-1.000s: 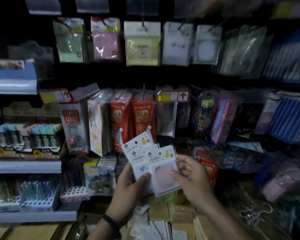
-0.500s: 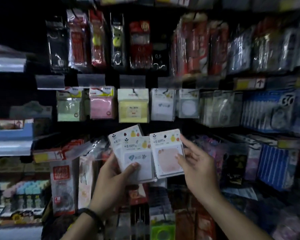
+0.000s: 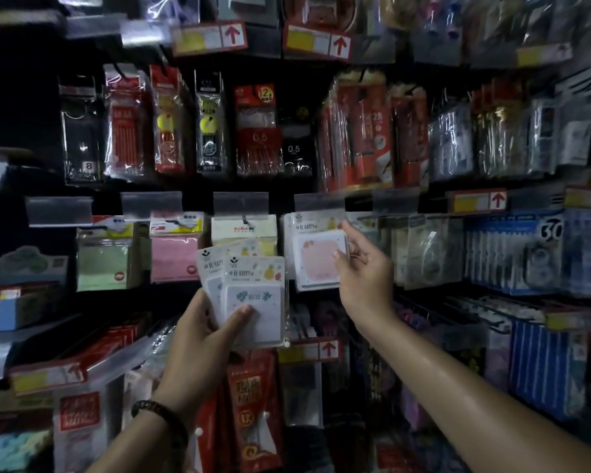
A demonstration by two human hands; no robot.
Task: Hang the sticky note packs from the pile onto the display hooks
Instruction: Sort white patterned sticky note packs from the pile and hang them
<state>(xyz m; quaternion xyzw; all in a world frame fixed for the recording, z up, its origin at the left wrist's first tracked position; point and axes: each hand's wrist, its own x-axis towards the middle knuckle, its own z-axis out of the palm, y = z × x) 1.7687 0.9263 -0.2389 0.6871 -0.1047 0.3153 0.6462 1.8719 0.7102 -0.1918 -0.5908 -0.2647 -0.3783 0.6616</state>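
My left hand (image 3: 205,339) grips a fanned stack of white sticky note packs (image 3: 249,302) with fruit prints, thumb across the front one. My right hand (image 3: 362,271) holds a single pack with a pink pad (image 3: 316,257) by its right edge, raised against the middle row of hooks, its top at the level of the hook bar. I cannot tell whether its hole is on a hook. Green (image 3: 103,261), pink (image 3: 173,254) and yellow (image 3: 243,233) sticky note packs hang to the left in the same row.
Pen and refill packs (image 3: 253,131) hang in the row above. Correction tape packs (image 3: 512,250) hang to the right. Red packs (image 3: 249,404) hang below my hands. Clear price label holders (image 3: 239,203) jut out over the middle row. Shelves stand at the left edge.
My right hand took the pink pack away from the stack and lifted it up and right to the hook row. My view tilted upward; the left hand rose slightly with the remaining packs.
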